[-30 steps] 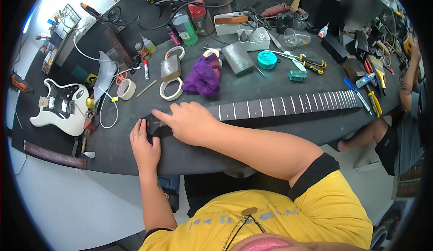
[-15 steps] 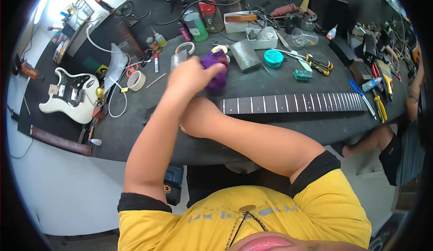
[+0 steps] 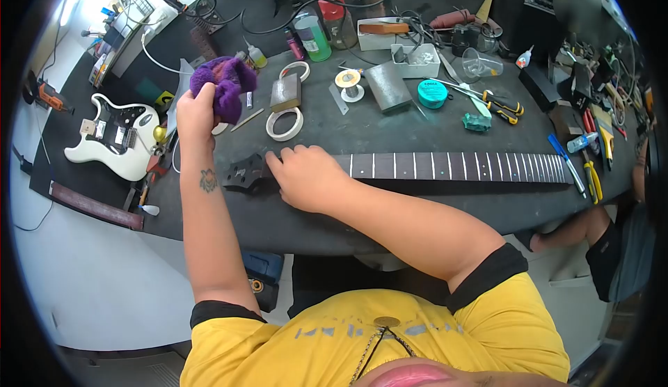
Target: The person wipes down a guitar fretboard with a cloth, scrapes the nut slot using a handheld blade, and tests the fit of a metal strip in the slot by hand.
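Observation:
A crumpled purple cloth (image 3: 226, 88) is bunched in my left hand (image 3: 196, 114), raised over the left part of the bench. My right hand (image 3: 306, 177) lies over the guitar neck (image 3: 452, 166) close to its black headstock (image 3: 243, 172), with the fingers curled across the fretboard. The neck rests lengthwise on the bench, its dark fretboard and pale frets facing up. Between the hands and the back of the bench sit a metal-topped block (image 3: 285, 93), a roll of tape (image 3: 284, 136) and a spool of solder wire (image 3: 348, 84).
A white guitar body (image 3: 115, 138) lies at the left. Farther back are a bottle of green liquid (image 3: 311, 35), a grey metal block (image 3: 388, 86) and a turquoise tin (image 3: 432, 93). Yellow-black pliers (image 3: 502, 105) lie at right. Another person's leg (image 3: 574, 228) shows at the right edge.
My left hand has swung left with the purple cloth, uncovering the solder spool, tape and block. My right hand remains at the neck, its fingers now visible. The view has shifted slightly.

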`<state>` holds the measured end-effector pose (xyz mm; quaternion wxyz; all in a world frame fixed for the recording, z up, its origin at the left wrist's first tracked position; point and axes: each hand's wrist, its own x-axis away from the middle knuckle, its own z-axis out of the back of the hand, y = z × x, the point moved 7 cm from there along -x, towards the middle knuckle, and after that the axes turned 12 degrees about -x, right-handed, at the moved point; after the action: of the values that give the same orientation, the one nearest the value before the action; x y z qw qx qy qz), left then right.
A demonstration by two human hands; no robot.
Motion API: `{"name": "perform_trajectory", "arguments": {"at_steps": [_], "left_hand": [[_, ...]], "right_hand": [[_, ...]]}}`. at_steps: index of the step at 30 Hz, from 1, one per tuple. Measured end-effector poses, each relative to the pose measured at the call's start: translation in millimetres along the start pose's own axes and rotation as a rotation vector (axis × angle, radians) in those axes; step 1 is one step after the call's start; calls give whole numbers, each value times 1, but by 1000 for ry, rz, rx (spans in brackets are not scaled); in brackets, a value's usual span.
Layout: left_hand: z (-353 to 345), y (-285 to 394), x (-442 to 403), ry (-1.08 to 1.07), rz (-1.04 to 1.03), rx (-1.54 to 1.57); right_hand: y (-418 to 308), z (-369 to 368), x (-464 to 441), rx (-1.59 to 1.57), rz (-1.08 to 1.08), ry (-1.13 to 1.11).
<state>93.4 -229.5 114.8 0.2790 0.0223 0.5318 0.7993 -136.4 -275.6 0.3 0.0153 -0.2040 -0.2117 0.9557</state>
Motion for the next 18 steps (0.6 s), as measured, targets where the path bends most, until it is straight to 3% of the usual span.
{"name": "perform_trajectory", "arguments": {"at_steps": [2, 5, 7, 9, 13, 15, 18], "left_hand": [[6, -20, -22, -60, 52, -63], [-23, -15, -24, -38, -22, 44], [-38, -21, -32, -165, 57, -44], [-43, -14, -22, -238, 69, -320], [-83, -22, 21, -279, -208, -537], [-86, -33, 39, -134, -346, -564], [-90, -22, 48, -158, -422, -592]], "right_hand": [[2, 0, 1, 7, 40, 74], [2, 1, -2, 3, -31, -65], [4, 2, 0, -14, -42, -48], [1, 4, -6, -30, -22, -32], [-3, 8, -5, -24, -11, -49], [-5, 11, -6, -4, -11, -53], [-9, 11, -10, 36, -15, -78]]}}
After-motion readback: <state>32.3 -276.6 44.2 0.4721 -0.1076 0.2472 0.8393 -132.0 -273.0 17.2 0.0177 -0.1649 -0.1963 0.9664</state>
